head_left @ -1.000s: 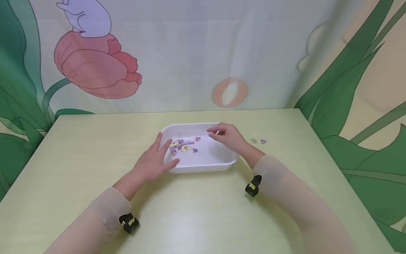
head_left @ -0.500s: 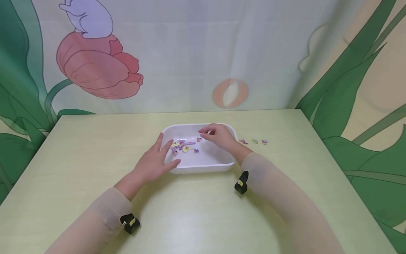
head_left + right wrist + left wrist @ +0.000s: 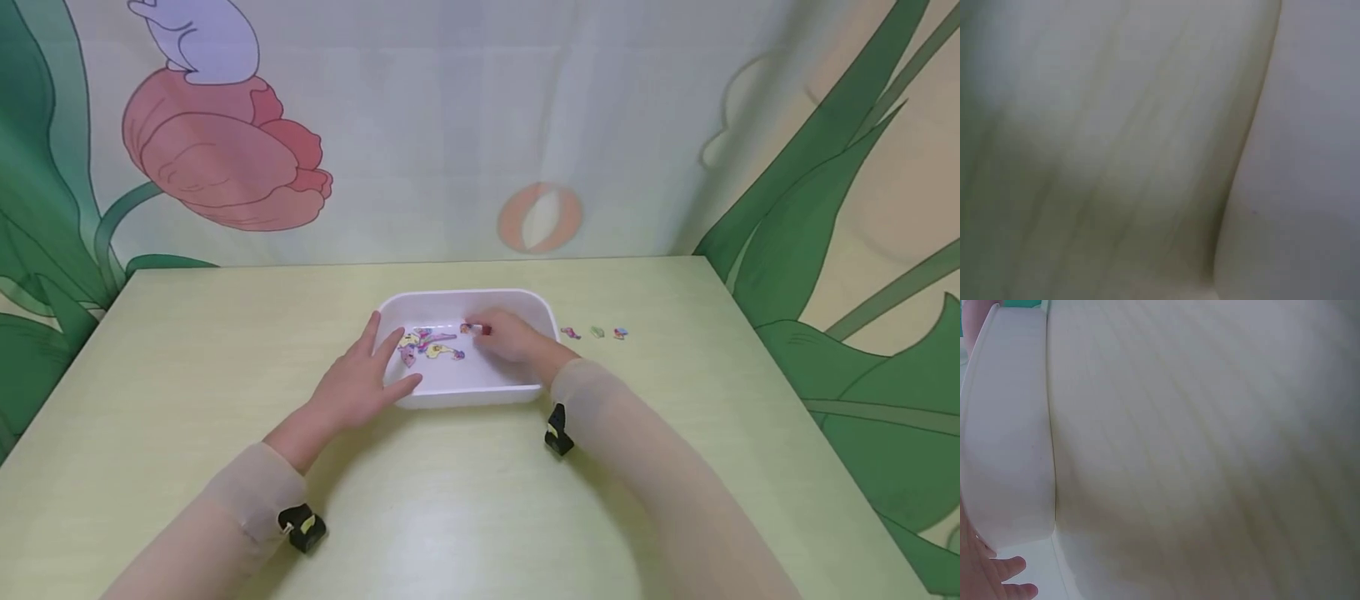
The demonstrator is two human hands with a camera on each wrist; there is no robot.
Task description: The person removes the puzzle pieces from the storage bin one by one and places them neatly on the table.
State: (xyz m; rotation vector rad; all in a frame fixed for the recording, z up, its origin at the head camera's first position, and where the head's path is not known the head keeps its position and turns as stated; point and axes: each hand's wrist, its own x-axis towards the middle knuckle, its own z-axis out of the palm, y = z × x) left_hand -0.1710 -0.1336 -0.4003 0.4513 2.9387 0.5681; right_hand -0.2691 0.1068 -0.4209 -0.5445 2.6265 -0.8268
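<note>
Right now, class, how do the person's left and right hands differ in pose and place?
The left hand has its fingers spread; the right hand has its fingers bent. The left hand is at the left end of the white tray; the right hand is inside it, near a small colourful piece. Both emerge from pale sleeves, each bearing a black device.
</note>
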